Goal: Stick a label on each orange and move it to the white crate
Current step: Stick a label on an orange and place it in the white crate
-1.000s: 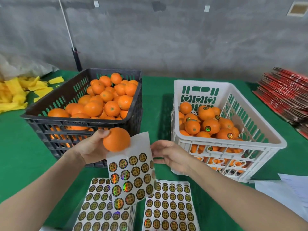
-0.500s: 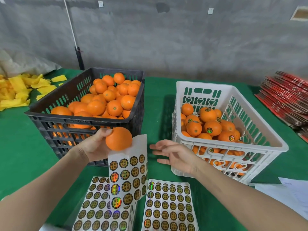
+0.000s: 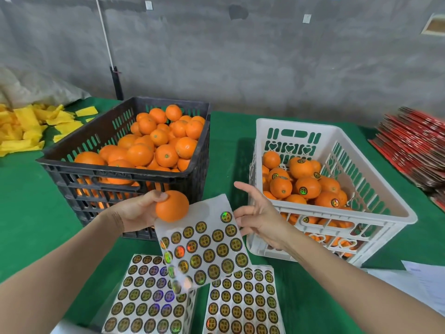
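Left hand (image 3: 134,213) is clamped on one orange (image 3: 172,206), thumb on top, held low in front of the black crate (image 3: 108,169). No label visible on the side facing the camera. A loose label sheet (image 3: 204,244) hangs from under that orange, so probably the same hand's fingers pin it. That would keep fruit and labels together for a one-handed peel.

Right hand (image 3: 260,220) is apart and holds nothing I can see. Fingers are spread, index raised, at the sheet's right edge. Can't tell if a label is stuck on a fingertip.

The sheet's top rows are already bare. Step, as I read it: peel the next label, press it on, drop the fruit right.

White crate (image 3: 361,212) sits just right of the hands, part full of labelled oranges (image 3: 308,186). The black crate holds a heap of plain ones, so lots left.

Green surface (image 3: 31,213): two stacks of full label sheets (image 3: 149,295) near the person, yellow scraps (image 3: 24,131) far left, red stack (image 3: 414,145) far right, white papers (image 3: 421,278) near right. Grey concrete wall (image 3: 240,56) behind.
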Available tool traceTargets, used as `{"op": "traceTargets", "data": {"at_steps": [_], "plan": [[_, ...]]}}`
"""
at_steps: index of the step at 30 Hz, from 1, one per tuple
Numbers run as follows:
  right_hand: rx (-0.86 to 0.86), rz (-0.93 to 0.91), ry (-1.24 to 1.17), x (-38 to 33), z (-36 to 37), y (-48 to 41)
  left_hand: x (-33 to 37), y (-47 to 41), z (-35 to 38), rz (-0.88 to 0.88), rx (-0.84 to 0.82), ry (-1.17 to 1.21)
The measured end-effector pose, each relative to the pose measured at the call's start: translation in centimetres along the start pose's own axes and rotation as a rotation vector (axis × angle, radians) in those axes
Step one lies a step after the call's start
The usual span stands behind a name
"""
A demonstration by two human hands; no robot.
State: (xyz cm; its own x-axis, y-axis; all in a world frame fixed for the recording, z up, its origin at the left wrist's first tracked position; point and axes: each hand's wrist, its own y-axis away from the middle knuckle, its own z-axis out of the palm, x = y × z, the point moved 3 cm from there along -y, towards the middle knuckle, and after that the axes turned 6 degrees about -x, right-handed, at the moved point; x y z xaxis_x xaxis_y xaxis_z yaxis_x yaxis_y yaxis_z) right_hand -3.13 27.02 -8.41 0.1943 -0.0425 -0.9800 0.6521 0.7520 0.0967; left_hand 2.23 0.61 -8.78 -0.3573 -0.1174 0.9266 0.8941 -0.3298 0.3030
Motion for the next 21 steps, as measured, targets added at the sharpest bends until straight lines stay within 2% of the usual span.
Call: {"op": "traceTargets", "data": {"at_steps": [2, 5, 9, 13, 15, 19, 21], "plan": [[0.016, -0.015, 0.047, -0.4, 0.4, 0.4, -0.1, -0.4, -0.3, -0.013, -0.029, -0.033], [0.090, 0.064, -0.094, 1.7, 1.7, 0.9, -1.8, -1.9, 0.9, -0.032, -0.011, 0.087], [0.288, 0.513, -0.517, 8.6, 4.1, -0.6, -7.5, -6.4, 5.8, -0.087, 0.291, 0.337], [0.316, 0.570, -0.425, 9.9, 2.5, -1.8, -8.1, -8.7, 7.0, -0.043, 0.432, 0.407], [0.242, 0.605, -0.300, 10.3, 1.7, -1.2, -7.6, -8.8, 6.3, -0.022, 0.422, 0.410], [-0.287, 0.690, 0.185, 11.1, 3.6, 0.2, -8.0, -8.8, 6.4, -0.040, 0.380, 0.414], [-0.385, 0.678, 0.304, 10.9, 4.3, 0.3, -8.3, -8.9, 6.3, -0.045, 0.367, 0.421]]}}
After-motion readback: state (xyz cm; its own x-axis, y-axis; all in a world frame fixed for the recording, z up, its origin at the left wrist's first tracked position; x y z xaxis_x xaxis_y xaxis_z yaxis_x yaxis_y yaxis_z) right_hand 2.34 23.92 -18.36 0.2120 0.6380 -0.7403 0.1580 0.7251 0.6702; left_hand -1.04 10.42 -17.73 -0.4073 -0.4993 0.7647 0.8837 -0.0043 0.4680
